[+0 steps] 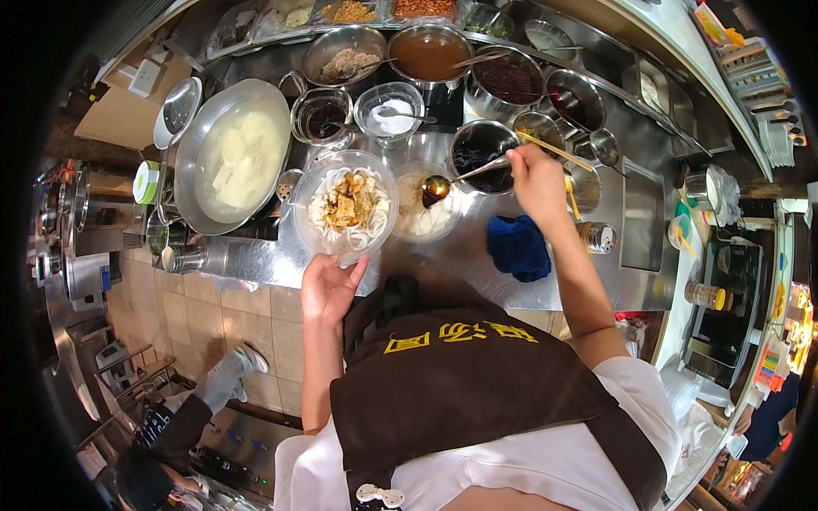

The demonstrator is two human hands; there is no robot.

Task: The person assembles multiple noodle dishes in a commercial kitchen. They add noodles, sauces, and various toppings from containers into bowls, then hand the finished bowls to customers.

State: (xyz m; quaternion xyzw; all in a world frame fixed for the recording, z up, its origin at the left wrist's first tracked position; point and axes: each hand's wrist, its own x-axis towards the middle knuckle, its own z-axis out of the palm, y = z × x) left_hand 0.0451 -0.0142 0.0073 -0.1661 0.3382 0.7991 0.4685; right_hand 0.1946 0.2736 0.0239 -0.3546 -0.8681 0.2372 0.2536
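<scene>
My left hand (pixel 331 288) supports the near side of a clear plastic bowl (pixel 300 207), its fingers reaching under the bowl. White noodles topped with a tan paste and brown sauce (pixel 348 211) fill it. My right hand (pixel 537 183) is closed on the handle of a metal spoon (pixel 479 170). Dark brown liquid glistens in the spoon's head, which is over a second clear bowl (pixel 415 235) with pale, whitish food in it. Just behind the spoon stands a metal pot (pixel 454 140) of black liquid. A dark blue cloth (pixel 519 248) lies below my right wrist.
A large oval metal basin (pixel 194 192) with pale chunks in cloudy liquid stands at the left. Behind the bowls are a container of white powder (pixel 362 109) and a pot of brown liquid (pixel 429 77). Shaker jar (pixel 598 238) at right. Another person (pixel 170 426) is at the lower left.
</scene>
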